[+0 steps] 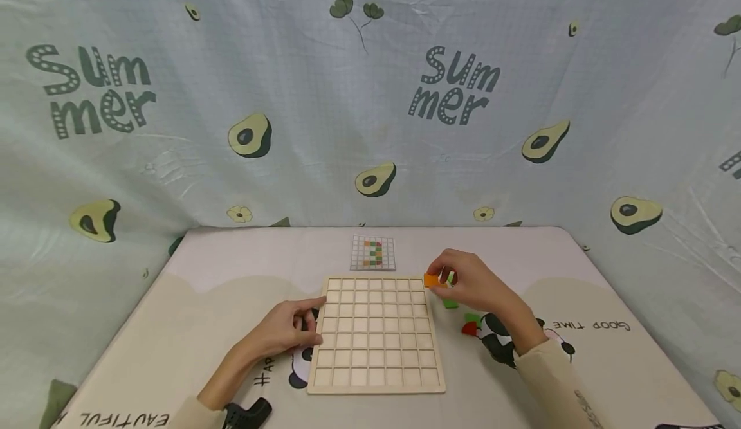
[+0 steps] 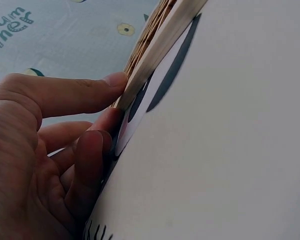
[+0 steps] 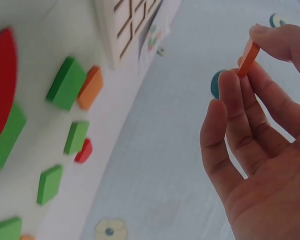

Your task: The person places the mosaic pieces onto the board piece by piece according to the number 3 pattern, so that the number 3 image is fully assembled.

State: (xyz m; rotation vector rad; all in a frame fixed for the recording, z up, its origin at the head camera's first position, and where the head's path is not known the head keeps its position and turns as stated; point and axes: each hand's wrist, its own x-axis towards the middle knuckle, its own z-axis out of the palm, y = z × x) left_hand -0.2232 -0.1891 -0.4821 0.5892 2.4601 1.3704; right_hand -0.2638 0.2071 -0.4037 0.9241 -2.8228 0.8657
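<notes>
A pale wooden grid board (image 1: 376, 323) lies on the table, its square cells bare. At its left edge rests my left hand (image 1: 283, 326), index finger and thumb spread along the side; in the left wrist view the thumb (image 2: 85, 92) touches the wooden rim. My right hand (image 1: 469, 281) is just past the board's upper right corner. It pinches a thin orange tile (image 3: 248, 57) between thumb and fingertips, above the table. Below that hand lie green tiles (image 3: 66, 83), another orange tile (image 3: 91, 88) and red pieces (image 3: 84, 151).
Behind the board lies a card (image 1: 373, 253) printed with a grid of coloured squares. A red piece (image 1: 469, 328) and a green tile (image 1: 472, 318) lie right of the board. A printed cloth curtain (image 1: 312, 94) hangs behind the table (image 1: 220, 313).
</notes>
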